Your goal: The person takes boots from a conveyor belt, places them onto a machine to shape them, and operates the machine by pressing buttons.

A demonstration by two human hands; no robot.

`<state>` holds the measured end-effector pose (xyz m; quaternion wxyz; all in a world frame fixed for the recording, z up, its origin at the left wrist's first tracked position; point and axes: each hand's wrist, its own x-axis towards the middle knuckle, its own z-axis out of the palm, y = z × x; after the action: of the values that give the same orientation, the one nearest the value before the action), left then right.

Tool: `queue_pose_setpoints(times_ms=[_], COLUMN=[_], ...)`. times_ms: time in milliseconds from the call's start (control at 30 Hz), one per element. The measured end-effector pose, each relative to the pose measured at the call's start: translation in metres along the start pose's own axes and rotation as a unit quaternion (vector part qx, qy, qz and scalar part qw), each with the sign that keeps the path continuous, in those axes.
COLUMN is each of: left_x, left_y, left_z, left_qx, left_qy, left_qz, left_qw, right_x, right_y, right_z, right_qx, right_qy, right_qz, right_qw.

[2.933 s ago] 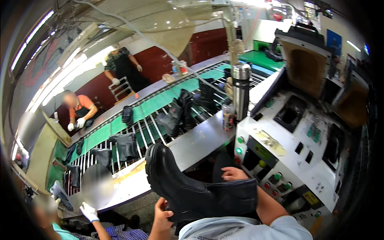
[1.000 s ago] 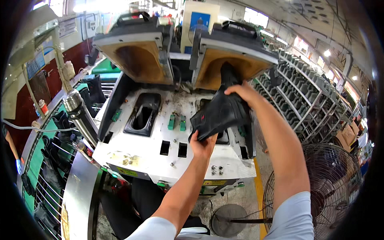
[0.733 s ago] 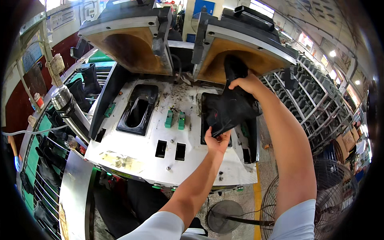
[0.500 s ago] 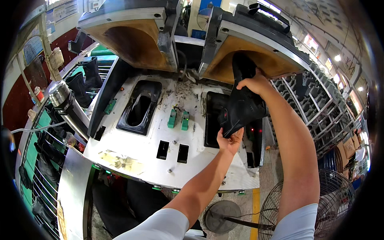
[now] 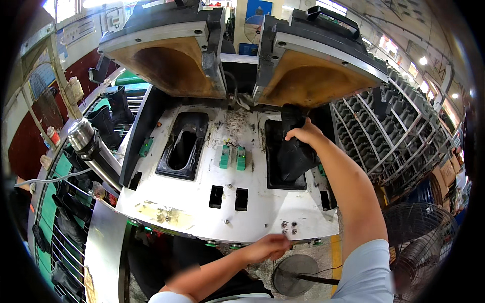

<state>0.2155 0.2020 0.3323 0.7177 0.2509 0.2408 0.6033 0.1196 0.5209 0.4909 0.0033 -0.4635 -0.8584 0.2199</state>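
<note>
My right hand (image 5: 306, 135) is closed round the upper part of a black boot (image 5: 297, 160). The boot sits partly down in the right black-rimmed recess (image 5: 299, 185) of a white machine table (image 5: 166, 199), under a raised lid (image 5: 313, 76) with a brown hollow inside. Low in the view, my left hand (image 5: 272, 246) is away from the boot, by the table's front edge and a group of small knobs (image 5: 289, 227). Motion blurs its fingers, and no object shows in them.
A second raised lid (image 5: 169, 65) hangs over the left recess (image 5: 177, 174). Green blocks (image 5: 225, 156) stand mid-table. At left, black boots (image 5: 119, 106) stand on a rack beside a steel flask (image 5: 86, 139). A rack of grey shoe forms (image 5: 374, 126) and a fan (image 5: 417, 247) are at right.
The boot has come down from the lid into the right recess, with my right hand still on it. My left hand has let go of its lower end and drawn back toward me.
</note>
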Motion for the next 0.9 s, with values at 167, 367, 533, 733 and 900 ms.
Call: queue_pose_setpoints(times_ms=[167, 367, 533, 733, 900], left_x=[-0.139, -0.304, -0.368, -0.374, -0.349], left_y=[-0.055, -0.132, -0.216, -0.267, -0.198], left_z=[-0.063, -0.169, -0.255, -0.295, -0.235], left_qx=[-0.101, 0.39, 0.753, 0.866, 0.752], left_qy=[0.148, 0.536, 0.529, 0.477, 0.496], left_qz=[-0.023, 0.261, 0.009, 0.069, 0.239], left_qw=[0.984, 0.702, 0.392, 0.133, 0.362], right_x=[-0.01, -0.005, -0.002, 0.009, -0.01], right_y=[-0.02, -0.026, -0.033, -0.024, -0.008], right_z=[0.015, 0.039, 0.041, 0.051, 0.057], right_qx=[-0.026, -0.057, -0.094, -0.089, -0.064], right_qy=[-0.003, 0.008, -0.026, -0.023, 0.04], right_qz=[0.044, 0.05, 0.043, 0.052, -0.015], right_qw=[0.999, 0.997, 0.994, 0.994, 0.997])
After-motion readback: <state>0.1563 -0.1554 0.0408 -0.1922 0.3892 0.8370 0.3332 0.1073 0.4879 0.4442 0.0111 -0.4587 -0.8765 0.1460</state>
